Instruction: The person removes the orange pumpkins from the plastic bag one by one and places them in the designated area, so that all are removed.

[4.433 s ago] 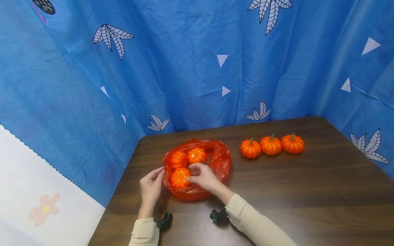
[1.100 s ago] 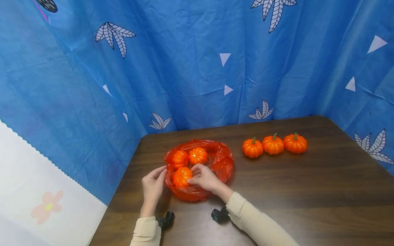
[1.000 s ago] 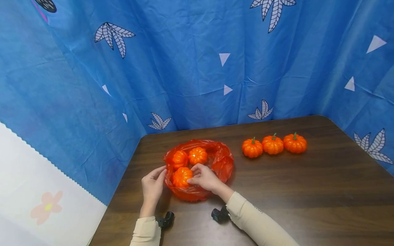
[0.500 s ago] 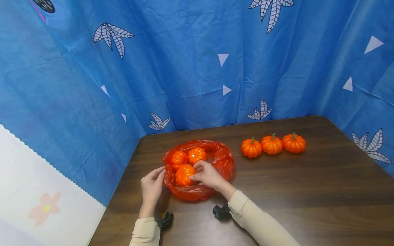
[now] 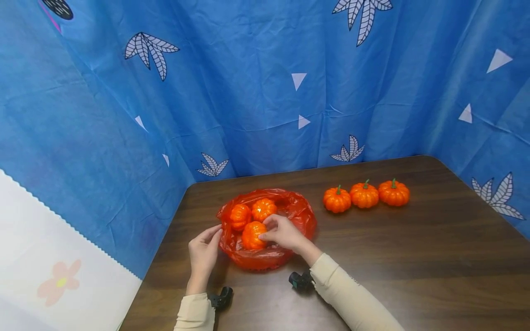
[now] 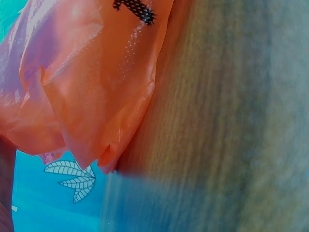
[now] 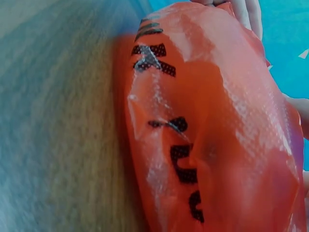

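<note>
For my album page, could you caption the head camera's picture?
A red bag on a table: left hand pinches it, right hand grips a pumpkin inside.

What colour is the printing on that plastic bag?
The printing is black, on a red bag; it shows best in the right wrist view.

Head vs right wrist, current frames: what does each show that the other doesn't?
Head only: three pumpkins inside the bag, the front one gripped by the right hand; the left hand pinching the bag's rim; the row of three pumpkins on the table; the sleeves.

Right wrist only: the bag's outer side close up, with bold black printing.

Both: red bag, table, blue curtain, and hands, though the wrist view catches only some fingers.
</note>
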Motion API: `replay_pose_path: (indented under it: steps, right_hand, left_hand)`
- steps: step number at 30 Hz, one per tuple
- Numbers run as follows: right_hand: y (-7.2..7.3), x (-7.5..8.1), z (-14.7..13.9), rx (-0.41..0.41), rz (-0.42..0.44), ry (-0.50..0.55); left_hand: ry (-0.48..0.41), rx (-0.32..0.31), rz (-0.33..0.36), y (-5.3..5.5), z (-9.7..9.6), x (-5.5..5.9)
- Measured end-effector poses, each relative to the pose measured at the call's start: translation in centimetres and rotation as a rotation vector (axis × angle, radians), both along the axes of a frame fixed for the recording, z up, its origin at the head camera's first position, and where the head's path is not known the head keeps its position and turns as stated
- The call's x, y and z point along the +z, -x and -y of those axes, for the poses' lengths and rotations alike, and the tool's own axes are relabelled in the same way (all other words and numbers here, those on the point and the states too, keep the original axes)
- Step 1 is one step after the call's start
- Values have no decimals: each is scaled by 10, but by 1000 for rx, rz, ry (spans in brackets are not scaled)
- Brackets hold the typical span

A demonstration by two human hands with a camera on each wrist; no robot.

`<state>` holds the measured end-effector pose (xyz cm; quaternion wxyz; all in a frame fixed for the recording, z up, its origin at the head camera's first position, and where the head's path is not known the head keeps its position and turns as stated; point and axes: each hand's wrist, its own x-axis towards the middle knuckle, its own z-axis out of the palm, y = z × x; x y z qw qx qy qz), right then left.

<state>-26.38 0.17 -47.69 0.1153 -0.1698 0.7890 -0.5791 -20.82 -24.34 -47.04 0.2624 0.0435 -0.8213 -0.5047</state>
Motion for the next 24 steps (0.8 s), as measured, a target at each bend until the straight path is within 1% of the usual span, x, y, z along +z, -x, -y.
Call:
replay_pose_path:
  steps: [4, 6, 9, 12, 16, 19, 24]
  right_hand:
    - [2, -1, -3, 5, 4, -20]
    - [3, -2, -5, 16, 20, -14]
    - [4, -2, -8, 51, 49, -8]
    - [3, -1, -11, 95, 62, -31]
    - [2, -2, -10, 118, 48, -73]
    - [3, -5, -9, 125, 36, -71]
    - [4, -11, -8, 161, 18, -70]
  left_hand:
    - [-1, -3, -6, 0, 0, 0]
    - [-1, -1, -6, 0, 0, 0]
    - [-1, 2, -9, 0, 0, 0]
    - [2, 4, -14, 0, 0, -1]
    - [2, 1, -20, 1, 0, -1]
    - [-1, -2, -16, 0, -1, -1]
    - [4, 6, 1, 0, 0, -1]
